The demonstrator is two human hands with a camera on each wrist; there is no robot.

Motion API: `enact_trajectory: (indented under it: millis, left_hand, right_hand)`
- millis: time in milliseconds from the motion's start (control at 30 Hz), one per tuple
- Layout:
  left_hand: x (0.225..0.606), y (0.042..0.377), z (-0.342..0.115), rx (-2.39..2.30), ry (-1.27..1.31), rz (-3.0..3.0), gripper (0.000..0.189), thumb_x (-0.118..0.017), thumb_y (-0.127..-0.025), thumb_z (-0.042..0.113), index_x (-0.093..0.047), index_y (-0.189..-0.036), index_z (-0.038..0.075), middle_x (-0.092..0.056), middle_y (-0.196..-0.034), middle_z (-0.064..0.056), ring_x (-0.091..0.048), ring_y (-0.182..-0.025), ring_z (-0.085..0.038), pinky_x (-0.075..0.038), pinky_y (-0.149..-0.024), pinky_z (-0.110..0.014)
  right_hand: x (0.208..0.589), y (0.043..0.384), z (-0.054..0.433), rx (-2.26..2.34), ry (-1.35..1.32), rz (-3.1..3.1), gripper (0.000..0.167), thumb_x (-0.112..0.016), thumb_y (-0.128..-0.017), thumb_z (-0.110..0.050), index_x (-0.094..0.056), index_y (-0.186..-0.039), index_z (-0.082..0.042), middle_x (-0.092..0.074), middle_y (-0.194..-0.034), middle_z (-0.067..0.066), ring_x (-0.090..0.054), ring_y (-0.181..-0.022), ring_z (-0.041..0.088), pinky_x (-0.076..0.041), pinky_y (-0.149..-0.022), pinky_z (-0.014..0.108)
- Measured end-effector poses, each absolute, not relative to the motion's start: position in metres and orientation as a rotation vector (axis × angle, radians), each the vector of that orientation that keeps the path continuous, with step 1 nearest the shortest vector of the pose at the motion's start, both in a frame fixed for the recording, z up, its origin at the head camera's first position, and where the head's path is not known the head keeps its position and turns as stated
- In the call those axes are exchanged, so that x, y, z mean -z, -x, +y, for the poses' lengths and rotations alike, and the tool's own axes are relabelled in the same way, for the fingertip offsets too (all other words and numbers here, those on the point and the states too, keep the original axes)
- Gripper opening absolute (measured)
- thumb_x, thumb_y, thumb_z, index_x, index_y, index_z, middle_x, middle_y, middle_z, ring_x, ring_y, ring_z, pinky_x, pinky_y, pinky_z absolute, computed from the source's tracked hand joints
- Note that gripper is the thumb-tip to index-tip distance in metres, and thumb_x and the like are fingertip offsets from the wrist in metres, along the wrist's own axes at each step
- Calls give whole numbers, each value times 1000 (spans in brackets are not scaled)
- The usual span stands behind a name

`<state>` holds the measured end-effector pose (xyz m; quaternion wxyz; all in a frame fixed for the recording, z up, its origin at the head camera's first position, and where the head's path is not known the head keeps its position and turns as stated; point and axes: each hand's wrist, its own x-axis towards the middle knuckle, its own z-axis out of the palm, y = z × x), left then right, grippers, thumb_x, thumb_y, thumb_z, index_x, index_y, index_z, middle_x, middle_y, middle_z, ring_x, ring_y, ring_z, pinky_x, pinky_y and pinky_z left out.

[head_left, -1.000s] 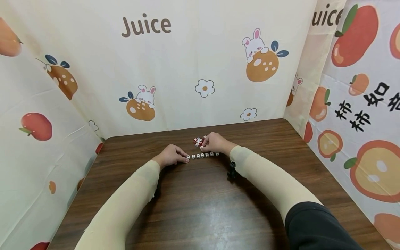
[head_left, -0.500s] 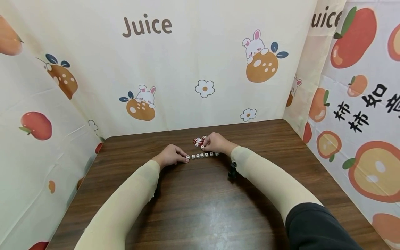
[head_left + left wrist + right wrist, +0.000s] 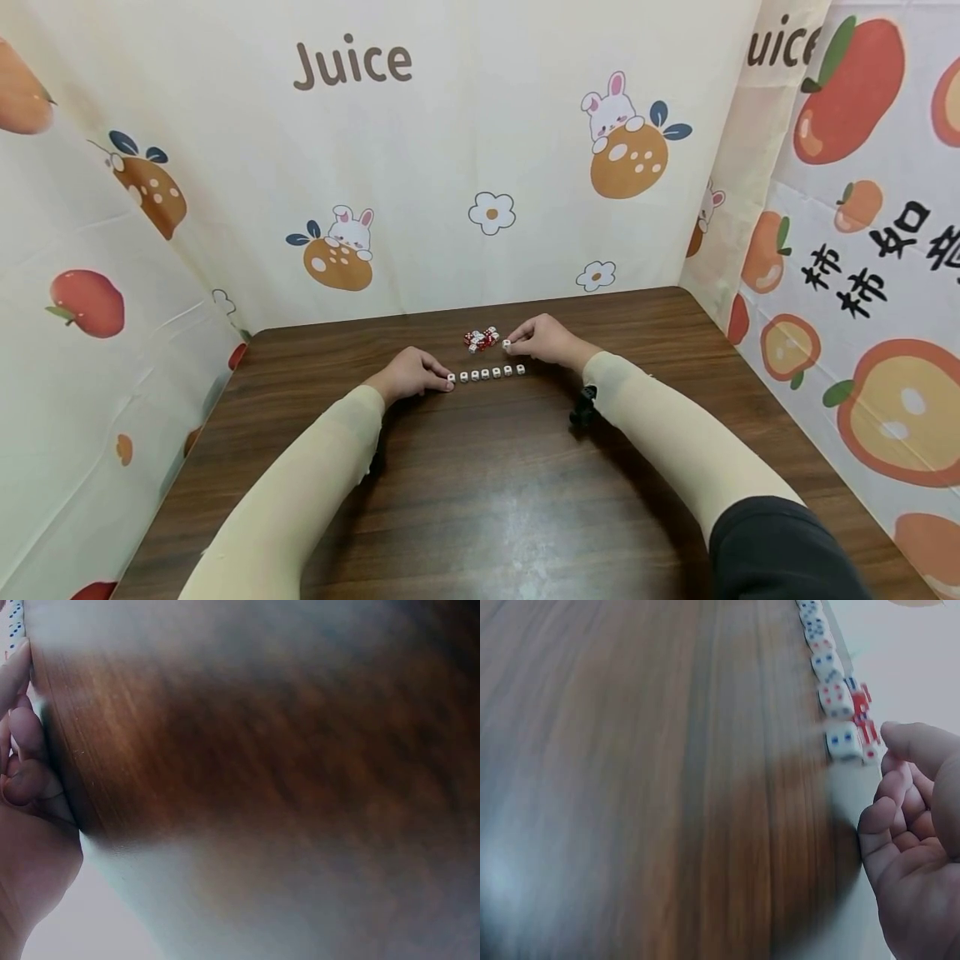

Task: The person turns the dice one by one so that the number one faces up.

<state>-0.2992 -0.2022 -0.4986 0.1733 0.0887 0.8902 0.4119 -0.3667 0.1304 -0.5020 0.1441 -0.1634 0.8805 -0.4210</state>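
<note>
Seven white dice (image 3: 485, 374) stand in a row across the far part of the bench (image 3: 420, 500), roughly in line with its far edge. The left hand (image 3: 408, 372) pinches the left-end die (image 3: 452, 378) between finger and thumb. The right hand (image 3: 551, 340) grips a loose die (image 3: 507, 345) at its fingertips, between row and far edge, on the right-edge side of the red-and-white pile (image 3: 480, 339). Best handling, it seems, is a light hold on the side faces, base level, knuckles clear of the row's right end so nothing gets nudged.
</note>
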Motion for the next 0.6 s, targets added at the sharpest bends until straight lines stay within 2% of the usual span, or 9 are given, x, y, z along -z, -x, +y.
enact_trajectory:
  millis: [400,500,600]
  left_hand:
    - [494,295,-201,-1156,-241,2535,20,-95,-95,23,-91,-110,9,-85,-121,-8,-60,-76,-12,-54,-65,-27]
    - [495,296,-201,-1156,-238,2536,20,-95,-95,23,-92,-109,9,-85,-121,-8,-60,-76,-12,-54,-65,-27]
    - [495,297,-200,-1154,-236,2539,20,-95,-95,23,-92,-109,9,-85,-121,-8,-60,-75,-12,-54,-65,-26]
  right_hand:
    - [501,355,172,1202,509,2480,13,-89,-99,-22,-91,-109,-13,-79,-80,-8,-57,-63,11,-50,-60,27]
    - [500,351,176,1179,539,2488,13,-89,-98,-21,-91,-108,-13,-79,-81,-8,-57,-65,11,-49,-61,27]
    - [498,347,177,1133,594,2515,12,-89,-98,-21,-91,-106,-13,-82,-86,-7,-62,-73,9,-52,-69,25]
